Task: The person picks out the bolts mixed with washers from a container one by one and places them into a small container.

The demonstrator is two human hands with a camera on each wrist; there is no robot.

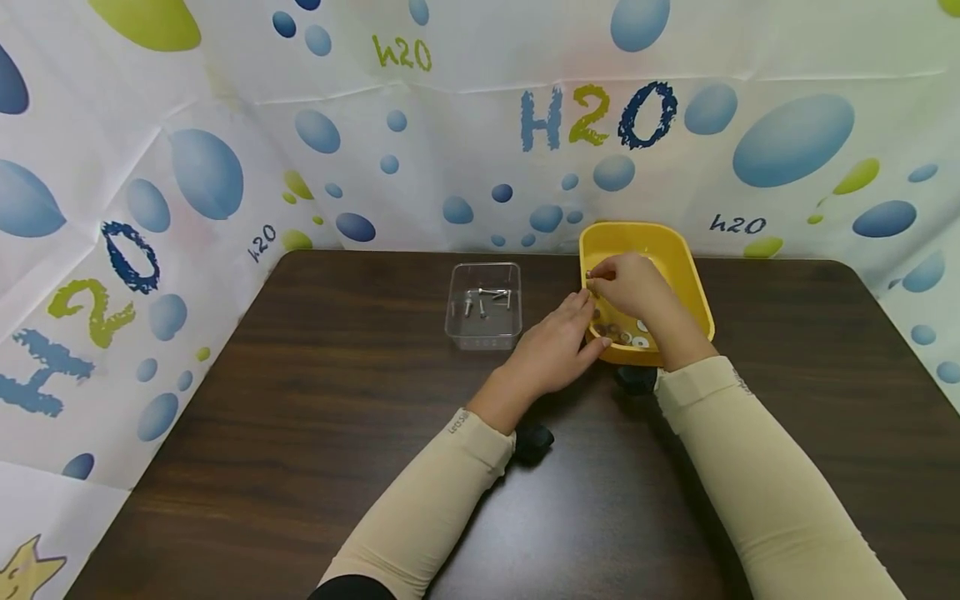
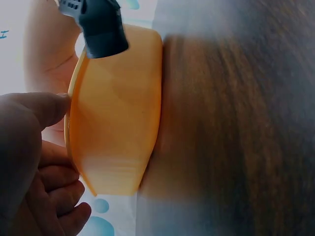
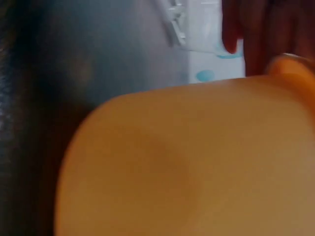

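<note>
A yellow plastic tray holds small brown pieces and several pale washers near its front. My left hand rests along the tray's left rim, its thumb at the front corner; the left wrist view has the thumb and fingertips right at the edge. Over the tray's left side is my right hand, thumb and forefinger pinched together on a small metal piece, mostly hidden by the fingertips. In the right wrist view the tray's wall covers most of the frame.
Left of the tray stands a clear plastic box with several metal screws in it. Both are near the back edge of the dark wooden table. Behind hangs a white sheet printed with blue drops.
</note>
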